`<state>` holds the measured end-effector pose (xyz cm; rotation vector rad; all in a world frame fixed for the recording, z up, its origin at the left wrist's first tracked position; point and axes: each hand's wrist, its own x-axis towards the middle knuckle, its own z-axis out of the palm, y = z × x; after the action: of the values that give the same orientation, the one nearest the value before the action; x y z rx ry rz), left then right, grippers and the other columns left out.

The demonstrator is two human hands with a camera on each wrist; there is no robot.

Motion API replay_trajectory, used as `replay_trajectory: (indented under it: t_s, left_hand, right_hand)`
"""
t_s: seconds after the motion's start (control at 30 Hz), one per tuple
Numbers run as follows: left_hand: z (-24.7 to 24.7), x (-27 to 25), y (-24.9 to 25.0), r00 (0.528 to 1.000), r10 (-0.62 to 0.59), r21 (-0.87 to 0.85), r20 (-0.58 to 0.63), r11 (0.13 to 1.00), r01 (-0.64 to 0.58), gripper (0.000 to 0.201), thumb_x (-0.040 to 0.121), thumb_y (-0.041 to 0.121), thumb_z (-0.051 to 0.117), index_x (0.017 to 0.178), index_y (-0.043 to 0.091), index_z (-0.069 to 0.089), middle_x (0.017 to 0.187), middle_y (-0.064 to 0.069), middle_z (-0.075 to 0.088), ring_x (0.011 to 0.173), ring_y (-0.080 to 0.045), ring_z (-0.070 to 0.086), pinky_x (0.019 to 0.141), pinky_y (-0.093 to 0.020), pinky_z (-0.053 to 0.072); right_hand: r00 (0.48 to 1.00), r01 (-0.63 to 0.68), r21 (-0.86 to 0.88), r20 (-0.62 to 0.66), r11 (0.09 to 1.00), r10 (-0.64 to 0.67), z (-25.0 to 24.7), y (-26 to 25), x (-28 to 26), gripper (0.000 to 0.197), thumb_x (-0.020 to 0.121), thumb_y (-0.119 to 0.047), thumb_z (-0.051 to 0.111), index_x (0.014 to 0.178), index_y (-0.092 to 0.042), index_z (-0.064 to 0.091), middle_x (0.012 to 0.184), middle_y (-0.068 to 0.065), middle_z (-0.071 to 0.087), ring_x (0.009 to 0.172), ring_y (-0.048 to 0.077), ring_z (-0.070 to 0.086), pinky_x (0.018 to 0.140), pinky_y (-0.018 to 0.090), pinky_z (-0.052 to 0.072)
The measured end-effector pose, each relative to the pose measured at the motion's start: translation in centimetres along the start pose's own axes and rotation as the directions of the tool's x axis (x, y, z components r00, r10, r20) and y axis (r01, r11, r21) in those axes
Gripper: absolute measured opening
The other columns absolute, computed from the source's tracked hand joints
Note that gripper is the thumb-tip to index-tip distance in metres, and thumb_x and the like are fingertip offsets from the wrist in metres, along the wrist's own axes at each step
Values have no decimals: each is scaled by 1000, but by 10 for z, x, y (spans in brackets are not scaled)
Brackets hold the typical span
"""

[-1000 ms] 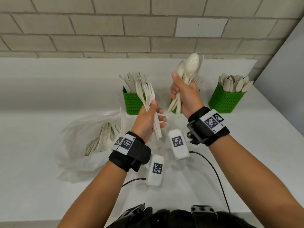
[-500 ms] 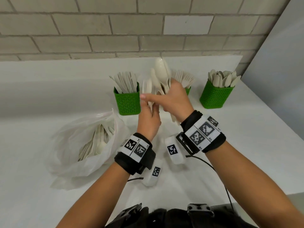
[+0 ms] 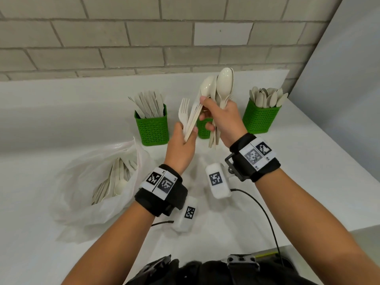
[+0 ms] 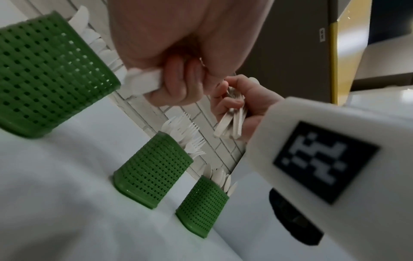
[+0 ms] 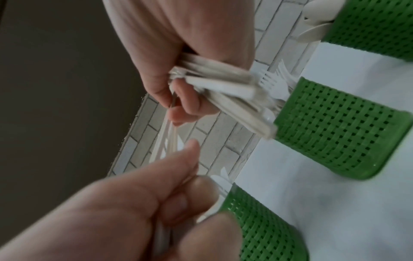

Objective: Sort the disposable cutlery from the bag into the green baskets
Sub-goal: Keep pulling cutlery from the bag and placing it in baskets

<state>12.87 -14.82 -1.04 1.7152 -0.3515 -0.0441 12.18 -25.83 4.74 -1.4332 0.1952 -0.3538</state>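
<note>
My left hand (image 3: 182, 144) grips a small bundle of pale cutlery by the handles, with a white fork (image 3: 183, 111) standing up out of it. My right hand (image 3: 225, 118) holds several beige spoons (image 3: 224, 84) upright in its fist. Its thumb and forefinger also pinch the top of a long piece (image 3: 194, 117) in the left hand's bundle. The two hands meet above the middle green basket (image 3: 203, 129), which holds forks (image 4: 190, 136). The left basket (image 3: 152, 128) holds knives and the right basket (image 3: 261, 119) holds spoons. The clear bag (image 3: 98, 182) lies at the left with cutlery inside.
A brick wall (image 3: 144, 48) rises behind a white ledge at the back of the white counter (image 3: 298, 171). A grey panel closes the right side. Two white tagged units (image 3: 218, 179) hang under my wrists, and a black cable (image 3: 265, 214) trails from the right one.
The hands were apart a second ago and have come together. My right hand has reached over and now pinches a piece in the left hand's bundle while keeping its spoons.
</note>
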Motion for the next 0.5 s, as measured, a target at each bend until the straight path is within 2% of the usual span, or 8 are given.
replay_trajectory:
  t_s: [0.1,0.23,0.27,0.37,0.4,0.43,0.47,0.5]
  left_hand:
    - [0,-2,3,998,23,-8,57,1000,-22,10,95,23,51,96,14,45,67,8,42,53,-7,41,54,-25,36]
    - [-1,-5,12,996,52,-103,66,994,-45,14,95,22,50,103,12,46,66,5,44,42,-6,42,42,-19,35]
    - [-1,-5,12,995,77,-78,56,994,-73,15,96,24,49,105,12,46,66,7,44,45,-6,41,44,-22,36]
    - [-1,-5,7,988,147,93,34,984,-150,23,98,27,43,106,5,45,70,4,44,58,-13,42,54,-40,40]
    - [-1,-6,7,986,162,128,34,978,-165,21,98,25,41,105,5,44,71,2,45,59,-12,43,56,-39,42]
    - [-2,-7,7,984,173,143,37,974,-177,18,98,25,41,102,7,42,70,2,45,56,-6,43,55,-31,41]
    - [-2,-7,7,983,180,148,38,972,-184,15,98,25,41,99,10,40,68,3,43,52,-3,42,51,-23,37]
    - [-2,-7,7,984,172,139,35,975,-176,14,98,25,42,96,13,38,65,5,41,50,-2,41,49,-20,33]
  right_hand:
    - [999,43,-65,26,997,-41,-1,3,-2,12,91,-9,56,80,-9,58,62,1,57,48,6,52,36,17,32]
    - [999,50,-121,15,991,-48,0,2,-4,16,88,-4,57,73,-11,57,57,0,56,50,10,51,36,17,31]
    - [999,39,-94,7,995,-38,-1,1,-4,15,88,-5,58,73,-11,57,58,0,57,51,11,51,36,18,31]
    - [999,34,-67,13,997,-33,-1,-2,-5,11,84,-16,67,77,-11,61,63,-1,58,55,11,49,37,19,30]
    - [999,44,-93,22,995,-42,0,-3,-5,13,83,-18,69,77,-10,60,63,0,58,55,10,49,37,19,30]
    - [998,51,-126,26,991,-48,1,-3,-4,15,83,-17,70,76,-10,59,63,1,57,54,10,50,37,19,31]
    - [999,51,-150,20,987,-49,3,-4,-3,15,83,-14,69,74,-9,58,62,2,56,52,9,50,37,19,31]
    - [999,44,-158,8,986,-44,3,-5,-2,15,84,-11,66,72,-10,57,61,3,55,50,9,51,36,18,31]
